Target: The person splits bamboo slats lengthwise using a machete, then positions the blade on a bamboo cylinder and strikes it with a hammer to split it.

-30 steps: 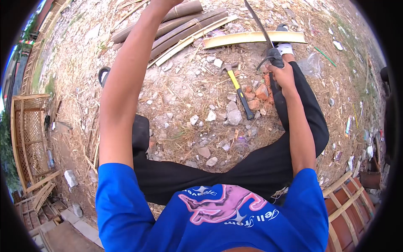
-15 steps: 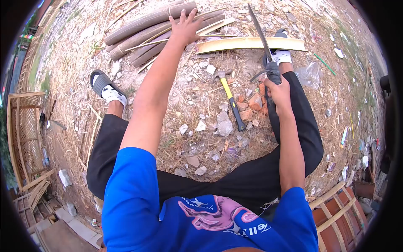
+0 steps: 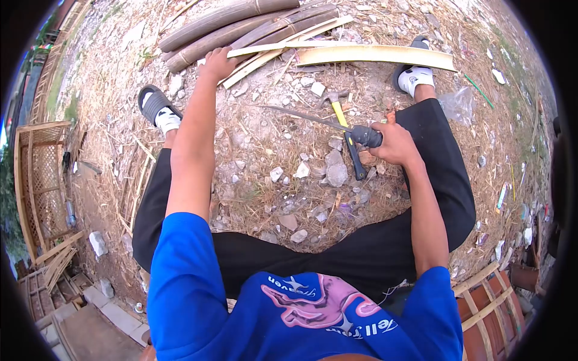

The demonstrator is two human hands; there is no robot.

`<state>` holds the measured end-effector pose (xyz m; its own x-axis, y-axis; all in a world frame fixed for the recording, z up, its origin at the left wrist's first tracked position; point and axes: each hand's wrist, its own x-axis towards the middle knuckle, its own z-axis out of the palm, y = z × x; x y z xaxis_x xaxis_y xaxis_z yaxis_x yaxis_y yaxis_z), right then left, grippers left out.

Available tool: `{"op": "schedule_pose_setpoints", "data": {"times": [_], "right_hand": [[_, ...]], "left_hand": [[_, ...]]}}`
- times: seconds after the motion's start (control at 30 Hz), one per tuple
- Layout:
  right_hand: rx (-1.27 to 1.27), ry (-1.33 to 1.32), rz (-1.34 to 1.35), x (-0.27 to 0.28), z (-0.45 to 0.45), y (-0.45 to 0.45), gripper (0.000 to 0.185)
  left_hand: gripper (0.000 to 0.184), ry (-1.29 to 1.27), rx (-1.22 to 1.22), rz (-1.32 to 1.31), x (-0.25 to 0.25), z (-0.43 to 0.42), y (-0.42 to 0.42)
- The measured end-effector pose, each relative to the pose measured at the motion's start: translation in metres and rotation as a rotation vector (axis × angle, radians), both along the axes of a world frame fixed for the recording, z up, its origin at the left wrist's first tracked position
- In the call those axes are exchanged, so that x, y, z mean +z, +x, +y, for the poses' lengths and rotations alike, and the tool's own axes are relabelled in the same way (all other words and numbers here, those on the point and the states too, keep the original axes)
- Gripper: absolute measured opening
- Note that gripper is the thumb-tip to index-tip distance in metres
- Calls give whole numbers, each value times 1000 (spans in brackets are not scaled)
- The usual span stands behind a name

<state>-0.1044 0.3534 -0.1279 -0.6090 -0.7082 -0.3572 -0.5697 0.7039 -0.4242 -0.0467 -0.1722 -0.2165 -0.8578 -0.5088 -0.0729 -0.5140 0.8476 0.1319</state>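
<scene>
My right hand [image 3: 392, 143] is closed round the dark wrapped handle of a long knife [image 3: 307, 117], whose blade points left across the ground. Beneath the knife lies a hammer [image 3: 353, 155] with a yellow and black handle. My left hand [image 3: 218, 63] is closed on the left end of a thin pale bamboo strip [image 3: 265, 47], beside the pile of brown bamboo pieces [image 3: 226, 23]. A wider split bamboo piece [image 3: 376, 55] lies to the right of the pile, close to my right foot.
Stones [image 3: 336, 168] and dry straw cover the ground between my legs. A clear plastic bag [image 3: 457, 107] lies by my right foot. At the far left stands a wooden lattice frame [image 3: 45, 186]; slatted wood [image 3: 486, 310] is at the lower right.
My left hand went from open over the bamboo pile to closed on the thin strip, further left. The knife swung down from pointing away to pointing left, over the hammer.
</scene>
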Motion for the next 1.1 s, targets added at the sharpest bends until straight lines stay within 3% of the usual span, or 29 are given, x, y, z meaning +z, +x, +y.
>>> {"op": "schedule_pose_setpoints", "data": {"times": [0.13,0.23,0.43,0.63,0.73,0.83,0.93,0.97,1.1], "right_hand": [[124,64,8,-40,-25,15,53],[191,26,2,-53,-39,27,54],[434,-174,-48,-81,-53,9,47],[168,-357,98,-89,-52,-47,35],[-23,-253,-45,-78,-47,-72,36],[-69,-195,-41,-94,-27,-98,42],[-448,-340,-174,-111,-17,-125,56],[-702,-432,-477,-107,-20,-137,70],[-1099,-883,-658,-102,-36,-168,76]], "left_hand": [[62,-6,-50,4,4,27,-3],[75,-62,-127,-110,-5,39,-1],[76,-95,-64,-182,8,46,8],[75,-210,-136,-93,-3,36,14],[70,-131,-62,-200,1,43,15],[57,-256,-118,-143,-24,34,20],[54,-194,-87,-156,-25,52,24],[54,-155,-85,-170,-29,55,26],[45,-120,-109,-142,-52,44,21]]}}
